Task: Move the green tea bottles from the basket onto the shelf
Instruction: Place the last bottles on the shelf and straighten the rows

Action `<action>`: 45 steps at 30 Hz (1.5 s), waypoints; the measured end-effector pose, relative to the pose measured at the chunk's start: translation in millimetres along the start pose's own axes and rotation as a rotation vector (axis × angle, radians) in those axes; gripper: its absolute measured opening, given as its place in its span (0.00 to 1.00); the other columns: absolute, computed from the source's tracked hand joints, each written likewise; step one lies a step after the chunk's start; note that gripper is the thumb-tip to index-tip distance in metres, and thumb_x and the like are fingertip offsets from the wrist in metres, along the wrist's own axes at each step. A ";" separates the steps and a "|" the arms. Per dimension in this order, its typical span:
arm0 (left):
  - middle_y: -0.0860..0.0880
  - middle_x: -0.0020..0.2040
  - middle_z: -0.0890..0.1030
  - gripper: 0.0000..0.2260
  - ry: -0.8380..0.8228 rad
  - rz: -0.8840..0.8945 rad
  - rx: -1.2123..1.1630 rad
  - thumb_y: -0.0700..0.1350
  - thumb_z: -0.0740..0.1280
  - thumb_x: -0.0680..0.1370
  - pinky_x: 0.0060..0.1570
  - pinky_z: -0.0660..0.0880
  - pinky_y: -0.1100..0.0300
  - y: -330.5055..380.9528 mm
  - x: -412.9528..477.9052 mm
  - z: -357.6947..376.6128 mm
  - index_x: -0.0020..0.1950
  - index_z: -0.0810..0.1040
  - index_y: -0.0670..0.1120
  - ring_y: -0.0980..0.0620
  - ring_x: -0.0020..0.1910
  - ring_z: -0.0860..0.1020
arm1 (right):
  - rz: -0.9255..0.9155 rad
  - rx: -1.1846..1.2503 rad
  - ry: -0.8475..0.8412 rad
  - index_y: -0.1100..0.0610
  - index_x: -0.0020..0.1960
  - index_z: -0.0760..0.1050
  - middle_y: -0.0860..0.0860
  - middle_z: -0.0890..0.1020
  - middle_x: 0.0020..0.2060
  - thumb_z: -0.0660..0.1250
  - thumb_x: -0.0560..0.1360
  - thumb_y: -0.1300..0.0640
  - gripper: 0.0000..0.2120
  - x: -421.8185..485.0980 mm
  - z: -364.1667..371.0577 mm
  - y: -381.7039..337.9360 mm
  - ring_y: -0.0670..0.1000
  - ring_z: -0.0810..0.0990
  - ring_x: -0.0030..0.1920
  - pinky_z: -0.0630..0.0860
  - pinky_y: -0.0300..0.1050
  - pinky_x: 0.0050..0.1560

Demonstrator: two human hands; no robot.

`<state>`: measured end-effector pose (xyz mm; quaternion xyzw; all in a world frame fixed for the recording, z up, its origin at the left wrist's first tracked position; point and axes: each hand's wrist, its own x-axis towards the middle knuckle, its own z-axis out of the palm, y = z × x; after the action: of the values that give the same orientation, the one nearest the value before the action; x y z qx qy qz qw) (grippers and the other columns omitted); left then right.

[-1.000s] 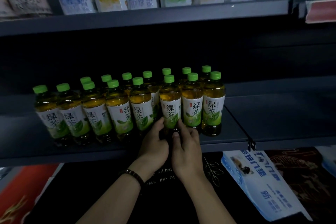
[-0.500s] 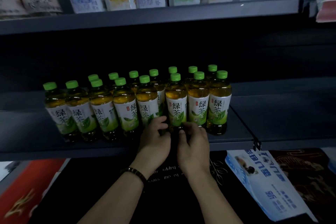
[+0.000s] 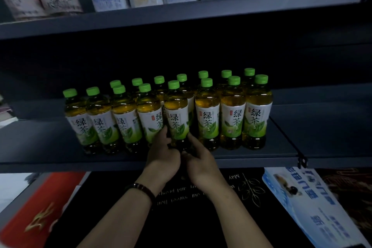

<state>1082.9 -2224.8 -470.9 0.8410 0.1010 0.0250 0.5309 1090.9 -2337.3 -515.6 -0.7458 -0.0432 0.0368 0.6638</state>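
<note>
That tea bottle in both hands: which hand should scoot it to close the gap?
Probably the left hand. Its fingers sit on the left side of the tea bottle, and the gap lies on its right, so it can push across. The right hand blocks that side.

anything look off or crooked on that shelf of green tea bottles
Only the held bottle: gripped by the left hand and right hand, it crowds its left neighbour and leaves a gap on its right. The other bottles stand upright in even rows; nothing spilled.
</note>
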 end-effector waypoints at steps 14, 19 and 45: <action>0.51 0.72 0.77 0.34 -0.031 0.025 -0.004 0.33 0.61 0.81 0.71 0.78 0.45 2.1 3.5 7.2 0.82 0.67 0.61 0.48 0.71 0.75 | -0.043 0.095 -0.019 0.14 0.48 0.73 0.45 0.89 0.44 0.62 0.81 0.66 0.40 -8.0 -12.2 4.8 0.51 0.82 0.38 0.79 0.49 0.37; 0.52 0.72 0.78 0.30 -0.026 0.069 -0.002 0.34 0.62 0.82 0.67 0.79 0.51 -1.5 7.1 -0.7 0.81 0.70 0.57 0.52 0.63 0.79 | -0.050 0.026 0.104 0.20 0.59 0.75 0.45 0.89 0.47 0.66 0.82 0.59 0.29 -9.7 -3.9 6.6 0.50 0.87 0.46 0.83 0.49 0.46; 0.55 0.69 0.79 0.30 0.071 0.001 -0.153 0.31 0.60 0.82 0.73 0.76 0.45 -35.2 22.5 -45.6 0.80 0.71 0.56 0.51 0.69 0.77 | -0.038 0.058 0.123 0.38 0.59 0.79 0.52 0.88 0.43 0.66 0.76 0.64 0.22 5.3 60.5 5.9 0.53 0.87 0.41 0.84 0.48 0.41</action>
<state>1093.0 -2165.2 -484.1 0.7965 0.1170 0.0631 0.5899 1089.5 -2277.7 -528.5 -0.7261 -0.0154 -0.0205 0.6871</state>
